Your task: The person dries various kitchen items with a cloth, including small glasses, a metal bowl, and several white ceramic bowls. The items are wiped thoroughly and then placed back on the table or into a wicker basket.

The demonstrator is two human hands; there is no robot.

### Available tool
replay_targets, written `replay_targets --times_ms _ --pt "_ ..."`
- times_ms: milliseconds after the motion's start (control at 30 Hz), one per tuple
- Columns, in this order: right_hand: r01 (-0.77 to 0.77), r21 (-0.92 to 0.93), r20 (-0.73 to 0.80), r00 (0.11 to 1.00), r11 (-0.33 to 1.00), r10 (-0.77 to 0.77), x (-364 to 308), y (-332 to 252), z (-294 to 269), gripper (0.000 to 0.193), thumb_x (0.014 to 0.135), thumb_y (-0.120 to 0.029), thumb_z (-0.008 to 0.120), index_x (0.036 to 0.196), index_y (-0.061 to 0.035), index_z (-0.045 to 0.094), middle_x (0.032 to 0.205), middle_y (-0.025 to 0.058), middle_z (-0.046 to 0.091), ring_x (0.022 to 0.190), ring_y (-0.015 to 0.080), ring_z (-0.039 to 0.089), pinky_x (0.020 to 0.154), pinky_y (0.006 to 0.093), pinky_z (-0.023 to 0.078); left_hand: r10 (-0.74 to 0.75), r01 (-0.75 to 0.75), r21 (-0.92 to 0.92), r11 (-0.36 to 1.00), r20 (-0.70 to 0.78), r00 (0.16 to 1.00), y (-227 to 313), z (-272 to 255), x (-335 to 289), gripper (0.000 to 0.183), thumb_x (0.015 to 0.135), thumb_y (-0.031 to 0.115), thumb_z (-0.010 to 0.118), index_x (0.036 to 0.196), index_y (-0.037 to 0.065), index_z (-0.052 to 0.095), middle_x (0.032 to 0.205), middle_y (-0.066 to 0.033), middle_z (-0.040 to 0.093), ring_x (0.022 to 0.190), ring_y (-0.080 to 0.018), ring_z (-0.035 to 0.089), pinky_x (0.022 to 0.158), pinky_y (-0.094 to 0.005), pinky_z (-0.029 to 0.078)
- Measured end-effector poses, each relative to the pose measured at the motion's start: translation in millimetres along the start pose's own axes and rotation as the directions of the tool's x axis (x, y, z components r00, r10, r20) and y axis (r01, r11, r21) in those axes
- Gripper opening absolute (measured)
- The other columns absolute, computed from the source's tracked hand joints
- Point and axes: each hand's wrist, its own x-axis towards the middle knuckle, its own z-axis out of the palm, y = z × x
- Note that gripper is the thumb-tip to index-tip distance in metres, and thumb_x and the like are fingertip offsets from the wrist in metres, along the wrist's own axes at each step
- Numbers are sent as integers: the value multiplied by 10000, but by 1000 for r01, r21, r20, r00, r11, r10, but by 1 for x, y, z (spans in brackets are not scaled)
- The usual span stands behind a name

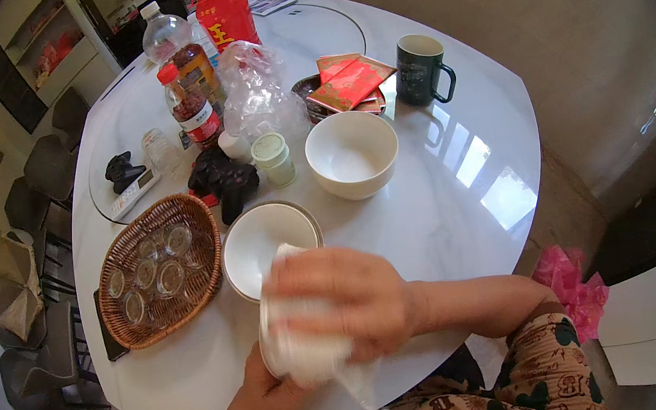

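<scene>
Over the near edge of the table, a white bowl is gripped by the left hand, and against it a white cloth is clutched by the right hand, whose fingers are blurred by motion! A loose end of the cloth is left dangling toward the lap. How far the cloth is tucked into the bowl cannot be told, as the view is blocked by the fingers. Just beyond, a second bowl is set upright, with a deeper bowl placed farther off to the right. At the left, small clear glasses are gathered in a wicker basket.
</scene>
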Motion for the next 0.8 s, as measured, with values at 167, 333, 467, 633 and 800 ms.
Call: replay_targets --times_ms 167,333,467,633,800 --pt "225 -149 30 974 963 -223 3 -3 -3 379 874 -362 500 1123 -96 605 1212 172 552 1149 370 516 975 506 384 34 -56 -109 992 -196 980 19 11 2 621 775 137 748 1293 0 433 1202 -117 577 1097 -194 564 908 -338 474" --pt "-271 454 15 955 849 297 -4 14 -2 485 990 -324 362 1348 4 375 1343 151 429 1160 262 490 987 324 368 -42 -75 -247 966 -437 898 39 23 10 575 728 226 807 1182 -10 544 1046 -106 650 927 -167 625 787 -316 506" --pt "-558 786 245 677 266 694 -7 4 8 479 993 -327 397 1371 -36 345 1240 72 508 1073 148 537 909 298 442 149 -200 -89 976 -403 903 18 4 10 769 769 298 751 1378 74 337 1332 -118 460 1214 -280 477 993 -443 439" --pt "-497 810 -19 511 313 859 1 2 -4 358 976 -244 460 1268 -38 431 1112 96 574 939 185 615 791 314 542 123 -145 9 989 -584 802 31 11 36 737 786 207 746 1349 -10 322 1236 -106 512 1091 -192 538 912 -334 452" --pt "-231 299 -161 944 926 287 -5 -8 -6 319 890 -89 575 1178 14 484 1001 134 616 851 245 632 686 343 531 195 -172 95 981 -567 800 37 18 45 886 797 291 722 1418 7 156 1367 -139 348 1248 -233 400 1020 -372 358"
